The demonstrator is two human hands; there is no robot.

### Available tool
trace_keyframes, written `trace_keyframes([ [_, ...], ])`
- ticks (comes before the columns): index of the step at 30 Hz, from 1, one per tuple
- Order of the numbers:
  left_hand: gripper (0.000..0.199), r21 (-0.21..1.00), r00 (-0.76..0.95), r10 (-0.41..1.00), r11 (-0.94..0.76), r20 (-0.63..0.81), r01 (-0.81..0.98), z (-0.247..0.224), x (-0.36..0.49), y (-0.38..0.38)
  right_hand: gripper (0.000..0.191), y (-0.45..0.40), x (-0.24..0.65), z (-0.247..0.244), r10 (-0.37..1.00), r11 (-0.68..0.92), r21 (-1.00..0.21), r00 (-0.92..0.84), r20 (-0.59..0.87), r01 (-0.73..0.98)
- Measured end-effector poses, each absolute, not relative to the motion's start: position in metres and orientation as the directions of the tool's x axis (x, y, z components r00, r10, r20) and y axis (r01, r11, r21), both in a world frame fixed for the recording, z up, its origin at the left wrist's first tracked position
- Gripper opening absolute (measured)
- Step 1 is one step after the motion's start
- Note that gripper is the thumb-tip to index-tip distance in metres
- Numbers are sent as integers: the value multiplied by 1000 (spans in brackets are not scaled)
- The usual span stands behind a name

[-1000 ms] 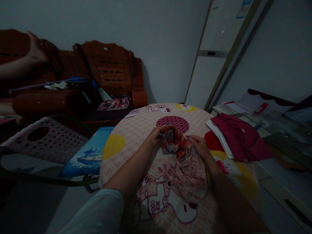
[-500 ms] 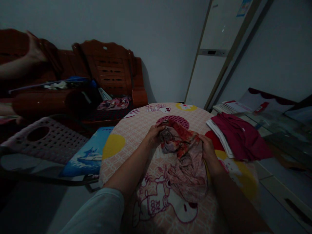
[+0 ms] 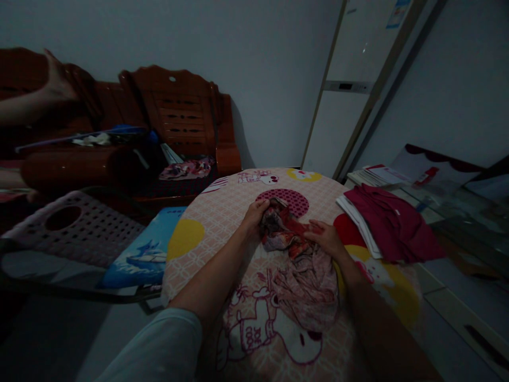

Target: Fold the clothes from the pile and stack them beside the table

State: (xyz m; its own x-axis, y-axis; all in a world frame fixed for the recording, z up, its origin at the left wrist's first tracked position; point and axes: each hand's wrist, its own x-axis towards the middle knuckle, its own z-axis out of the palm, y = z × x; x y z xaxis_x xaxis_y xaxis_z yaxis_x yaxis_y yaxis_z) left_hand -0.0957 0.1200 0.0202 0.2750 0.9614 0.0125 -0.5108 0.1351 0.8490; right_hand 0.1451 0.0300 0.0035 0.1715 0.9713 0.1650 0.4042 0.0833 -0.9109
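A crumpled, thin cloth (image 3: pixel 306 286) in faded pink with red and dark patches lies bunched on the round table (image 3: pixel 226 207), which has a pink patterned cover. My left hand (image 3: pixel 254 215) pinches the cloth's dark upper left corner. On the cloth's upper right part rests my right hand (image 3: pixel 324 236), its fingers apart and pointing left. The lower part of the cloth spreads loosely towards me over the printed cartoon figure. To the right, a folded dark red cloth (image 3: pixel 389 223) lies on a white one (image 3: pixel 361 225) at the table's edge.
A wooden sofa (image 3: pixel 175 106) with items on it stands at the back left, where another person's bare foot (image 3: pixel 58 87) shows. Left of the table are a woven chair (image 3: pixel 99 228) and a blue picture cushion (image 3: pixel 147 252). A glass-topped cabinet (image 3: pixel 469 217) stands right.
My right hand has let go of the cloth's right edge and moved left over it, fingers spread. The cloth's upper part has sunk and bunched together. My left hand has barely moved.
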Motion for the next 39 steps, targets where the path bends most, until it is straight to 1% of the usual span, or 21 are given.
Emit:
trace_keyframes([
  [2,37,898,329,943,93,59,-430,19,-96,121,39,29,145,5,979,134,-783,43,201,608],
  [3,39,928,375,924,68,80,-365,18,-96,121,30,28,145,4,978,151,-741,10,209,654],
  [5,42,980,466,879,-7,100,-197,14,-95,121,19,29,148,2,974,143,-747,44,224,650],
  [6,43,993,488,866,-62,105,-103,12,-94,121,19,31,150,1,968,120,-785,104,228,608],
  [8,43,980,473,872,-184,128,73,9,-90,119,22,33,155,-2,944,75,-889,254,208,451],
  [10,45,937,435,886,-278,164,211,7,-85,115,25,35,161,-3,904,68,-971,399,157,227],
  [12,50,894,427,884,-337,191,297,6,-79,109,30,36,167,-2,860,111,-994,499,103,13],
  [14,57,866,445,870,-378,211,328,5,-73,102,34,35,172,1,822,169,-979,565,73,-118],
  [17,60,852,487,842,-419,234,315,5,-68,95,35,33,178,4,786,243,-956,611,94,-166],
  [19,51,845,536,820,-421,200,330,7,-68,95,33,31,182,5,780,274,-947,615,117,-166],
  [22,29,837,617,782,-392,84,382,16,-79,101,29,30,188,7,770,277,-947,627,116,-165],
  [23,23,848,606,792,-369,72,381,21,-85,105,29,30,189,8,771,264,-951,628,107,-163],
  [25,12,908,493,862,-292,114,301,30,-98,112,30,28,188,13,802,215,-965,592,85,-153],
  [27,17,977,339,930,-189,146,97,38,-108,118,32,25,182,20,877,140,-983,476,69,-115],
  [29,27,986,267,959,-57,98,-156,42,-112,120,39,22,173,27,954,62,-998,293,56,-11],
  [31,25,935,268,963,83,13,-346,43,-109,119,45,18,163,31,996,32,-982,77,47,186],
  [32,20,904,267,963,137,-26,-405,43,-106,118,42,17,160,32,999,48,-949,-20,44,310],
  [34,13,867,277,957,205,-82,-453,43,-101,117,24,16,158,32,991,114,-825,-121,55,553],
  [36,11,873,338,938,232,-82,-430,44,-100,115,11,17,163,28,987,133,-682,-34,157,719],
  [37,15,890,399,915,232,-62,-393,44,-101,114,13,19,168,25,968,102,-639,72,241,762],
  [39,28,945,548,836,188,-11,-267,44,-104,111,23,22,183,17,867,13,-629,304,395,777],
])
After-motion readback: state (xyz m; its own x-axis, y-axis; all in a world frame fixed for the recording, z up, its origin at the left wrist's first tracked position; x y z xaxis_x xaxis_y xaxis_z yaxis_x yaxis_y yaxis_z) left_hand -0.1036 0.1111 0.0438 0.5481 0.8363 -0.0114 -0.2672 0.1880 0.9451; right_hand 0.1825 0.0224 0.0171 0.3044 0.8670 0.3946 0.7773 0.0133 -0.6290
